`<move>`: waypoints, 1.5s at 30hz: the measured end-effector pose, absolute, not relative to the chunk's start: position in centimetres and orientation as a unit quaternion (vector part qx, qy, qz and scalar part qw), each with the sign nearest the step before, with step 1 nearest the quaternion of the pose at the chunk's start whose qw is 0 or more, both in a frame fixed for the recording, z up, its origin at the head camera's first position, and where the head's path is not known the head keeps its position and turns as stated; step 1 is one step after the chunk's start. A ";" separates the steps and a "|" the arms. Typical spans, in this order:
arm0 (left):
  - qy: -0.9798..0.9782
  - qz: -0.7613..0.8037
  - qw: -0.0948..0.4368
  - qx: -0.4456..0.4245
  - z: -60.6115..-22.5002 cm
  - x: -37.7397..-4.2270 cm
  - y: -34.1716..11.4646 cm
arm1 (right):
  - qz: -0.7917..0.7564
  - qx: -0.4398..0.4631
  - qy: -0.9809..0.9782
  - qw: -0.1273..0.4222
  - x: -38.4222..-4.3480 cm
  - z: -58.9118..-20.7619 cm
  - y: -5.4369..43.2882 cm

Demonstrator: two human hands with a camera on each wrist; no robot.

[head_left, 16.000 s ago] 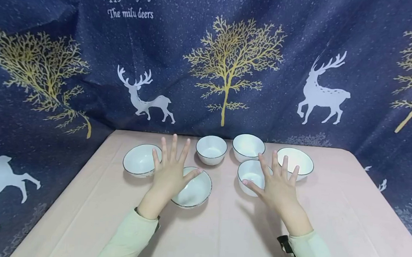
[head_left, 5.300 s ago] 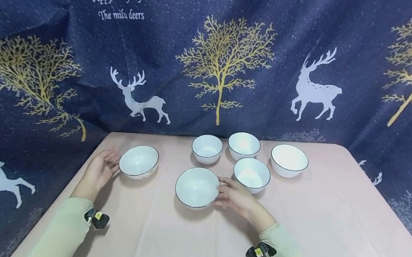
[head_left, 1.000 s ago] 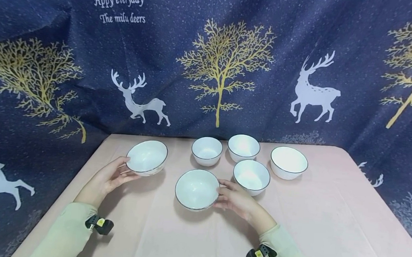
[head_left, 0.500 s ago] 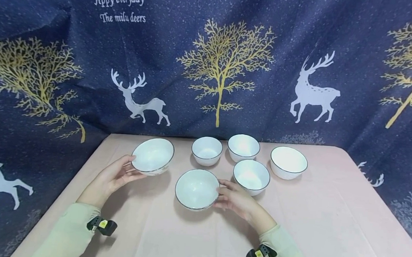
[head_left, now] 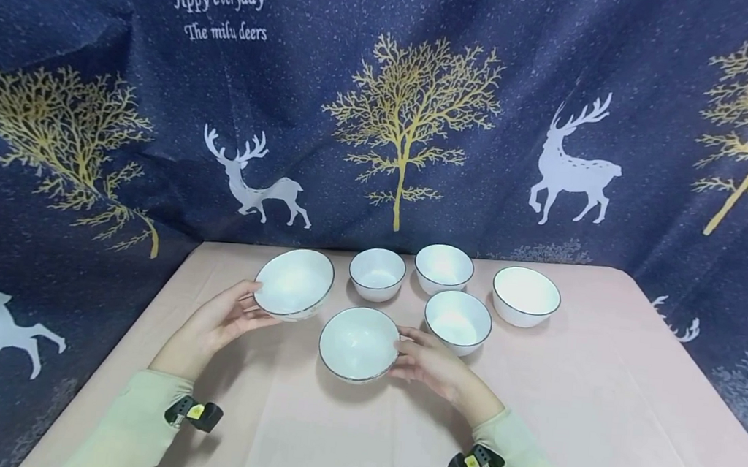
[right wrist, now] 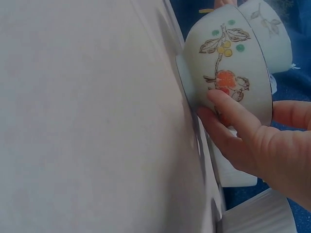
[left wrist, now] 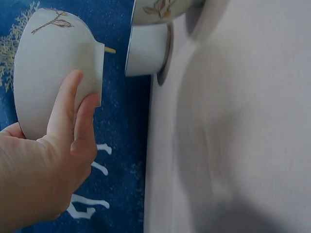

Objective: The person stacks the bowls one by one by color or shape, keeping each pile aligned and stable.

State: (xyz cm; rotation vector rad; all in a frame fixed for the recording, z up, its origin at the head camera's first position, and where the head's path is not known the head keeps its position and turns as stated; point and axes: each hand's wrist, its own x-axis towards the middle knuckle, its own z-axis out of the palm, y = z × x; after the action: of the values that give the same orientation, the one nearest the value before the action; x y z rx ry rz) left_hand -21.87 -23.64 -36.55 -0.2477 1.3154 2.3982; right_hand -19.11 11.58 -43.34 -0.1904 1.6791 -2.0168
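Observation:
In the head view my left hand (head_left: 225,324) holds a wide white bowl (head_left: 294,284) with a dark rim, thumb at the rim and fingers under its side. The left wrist view shows this bowl (left wrist: 58,73) raised off the table, with a brown leaf print on its outside. My right hand (head_left: 429,366) grips a similar bowl (head_left: 359,344) at its right side, in front of the raised one. Seen from the right wrist, that bowl (right wrist: 233,63) bears orange fruit and leaves, its foot close against the tabletop.
Several smaller white bowls stand farther back: one near the middle (head_left: 377,274), one behind (head_left: 444,268), one beside my right fingers (head_left: 458,319), one at the right (head_left: 525,297). A pink cloth covers the table (head_left: 331,443). A dark blue curtain (head_left: 327,76) hangs behind.
Earlier both hands were spread above the bowls; then the right took the middle bowl. Since then the left has gripped and lifted the left bowl, carrying it rightward. The right hand stays put.

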 end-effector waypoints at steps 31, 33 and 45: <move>0.528 0.820 0.217 -0.034 -36.6 -20.7 -18.8 | -0.760 -0.060 0.592 0.261 -19.2 -43.5 11.8; 0.534 0.816 0.219 -0.021 -36.7 -20.5 -18.6 | -0.759 -0.060 0.593 0.262 -19.2 -43.5 11.8; 0.563 0.796 0.223 -0.006 -37.1 -20.0 -17.6 | -0.760 -0.077 0.587 0.270 -19.2 -43.6 11.9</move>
State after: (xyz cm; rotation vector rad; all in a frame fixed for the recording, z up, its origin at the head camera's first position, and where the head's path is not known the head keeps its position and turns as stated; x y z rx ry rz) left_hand -20.04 -17.60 -37.12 -0.0169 1.5536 2.1971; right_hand -19.20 11.93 -43.62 -0.2062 1.5818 -2.0477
